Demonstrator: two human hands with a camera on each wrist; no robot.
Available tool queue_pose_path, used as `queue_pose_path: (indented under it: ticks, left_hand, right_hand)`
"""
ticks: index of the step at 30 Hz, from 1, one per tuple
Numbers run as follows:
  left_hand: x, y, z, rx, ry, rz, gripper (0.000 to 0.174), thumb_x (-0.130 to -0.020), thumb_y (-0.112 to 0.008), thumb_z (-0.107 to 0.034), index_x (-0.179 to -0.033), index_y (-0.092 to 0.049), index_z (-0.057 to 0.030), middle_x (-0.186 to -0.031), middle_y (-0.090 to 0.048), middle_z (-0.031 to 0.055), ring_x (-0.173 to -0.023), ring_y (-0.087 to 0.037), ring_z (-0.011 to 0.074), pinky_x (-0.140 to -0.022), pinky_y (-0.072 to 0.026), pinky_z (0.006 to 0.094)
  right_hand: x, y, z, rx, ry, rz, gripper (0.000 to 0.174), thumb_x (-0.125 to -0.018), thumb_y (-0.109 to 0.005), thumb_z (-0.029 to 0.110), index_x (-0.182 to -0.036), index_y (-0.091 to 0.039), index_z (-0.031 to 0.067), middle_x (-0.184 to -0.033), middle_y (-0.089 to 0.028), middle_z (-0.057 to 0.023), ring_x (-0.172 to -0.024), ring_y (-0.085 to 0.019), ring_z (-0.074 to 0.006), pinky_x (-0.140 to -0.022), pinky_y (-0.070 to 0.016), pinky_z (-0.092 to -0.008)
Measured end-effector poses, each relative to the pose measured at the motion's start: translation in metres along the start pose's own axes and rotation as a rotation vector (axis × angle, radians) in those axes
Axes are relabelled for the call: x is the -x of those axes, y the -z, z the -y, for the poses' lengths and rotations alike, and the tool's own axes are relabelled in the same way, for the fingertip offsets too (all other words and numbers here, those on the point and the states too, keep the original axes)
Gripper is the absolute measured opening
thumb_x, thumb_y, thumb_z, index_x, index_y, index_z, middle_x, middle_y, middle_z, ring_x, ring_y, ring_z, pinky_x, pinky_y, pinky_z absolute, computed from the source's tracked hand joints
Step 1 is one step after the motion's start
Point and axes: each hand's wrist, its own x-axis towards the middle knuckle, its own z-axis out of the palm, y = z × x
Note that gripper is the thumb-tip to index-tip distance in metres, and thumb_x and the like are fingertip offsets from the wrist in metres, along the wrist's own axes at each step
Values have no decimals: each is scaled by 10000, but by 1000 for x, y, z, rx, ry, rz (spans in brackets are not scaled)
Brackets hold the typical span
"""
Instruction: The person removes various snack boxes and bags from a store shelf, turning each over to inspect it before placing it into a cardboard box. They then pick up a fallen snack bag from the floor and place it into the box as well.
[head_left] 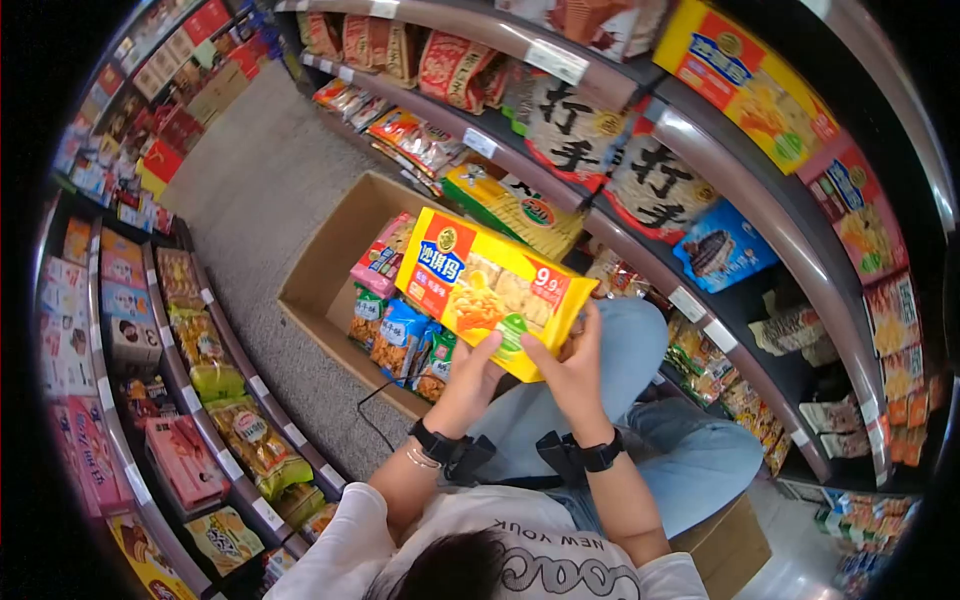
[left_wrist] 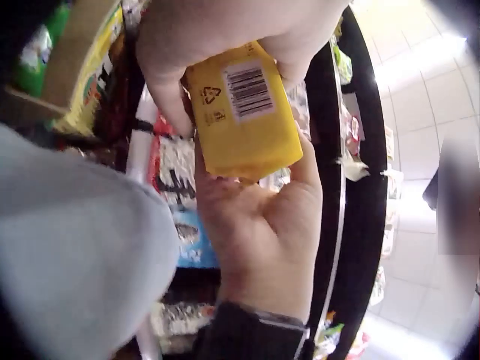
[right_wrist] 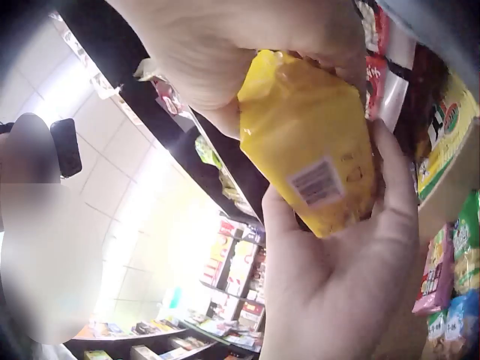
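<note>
A yellow sachima pack [head_left: 490, 290], printed with pastries and "9.9", is held by both hands over a cardboard box [head_left: 312, 290]. My left hand [head_left: 472, 378] grips its lower edge, thumb on the printed front. At the lower right corner my right hand [head_left: 575, 365] grips it, its thumb also on the front. A barcode [left_wrist: 250, 90] shows on the pack's yellow end in the left wrist view. Inside the box lie a pink pack [head_left: 383, 258], a blue snack bag [head_left: 398, 335] and green snack bags [head_left: 438, 365].
A curved shelf [head_left: 640, 235] of bagged snacks runs along the right, close to the bent knee [head_left: 625, 345]. Another stocked shelf [head_left: 175, 400] stands at left. Grey floor [head_left: 235, 210] stretches between them. A black cable [head_left: 370, 415] hangs by the box.
</note>
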Motion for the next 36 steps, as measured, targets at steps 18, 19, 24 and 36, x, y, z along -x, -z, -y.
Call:
queue_pose_path:
  ticks: [18, 19, 24, 36]
  left_hand:
    - [-8, 137, -105, -71, -21, -221, 460, -917, -557, -250, -1313, -405, -72, -1277, -518, 90, -1140, -537, 207, -936, -460, 351]
    - [-10, 147, -96, -39, -68, -261, 424, -941, -516, -325, -1286, -413, -102, -1266, -519, 94, -1130, -539, 212, -916, -470, 357]
    - [-33, 164, -69, 63, -183, -433, 434, -930, -541, -245, -1303, -353, -126, -1243, -525, 91, -1117, -544, 220, -911, -475, 377]
    - [-135, 261, -139, -187, -263, -467, 395, -879, -576, -141, -1223, -384, -112, -1179, -533, 95, -1057, -568, 240, -851, -510, 414]
  right_hand:
    - [-94, -79, -120, -136, -949, 482, 535, -794, -719, 271, -1214, -481, 40, -1113, -612, -79, -970, -624, -153, -742, -536, -296]
    - [-95, -88, -125, -140, -986, 441, 530, -809, -706, 237, -1220, -447, 28, -1115, -607, -91, -977, -623, -179, -768, -531, -300]
    - [-87, -127, -167, -162, -743, 387, 526, -829, -683, 186, -1242, -406, 15, -1133, -591, -106, -981, -616, -184, -769, -522, -288]
    - [-119, -120, -205, -31, -896, 410, 683, -854, -618, 285, -1408, -272, 85, -1219, -522, -122, -1026, -575, -245, -825, -476, -372]
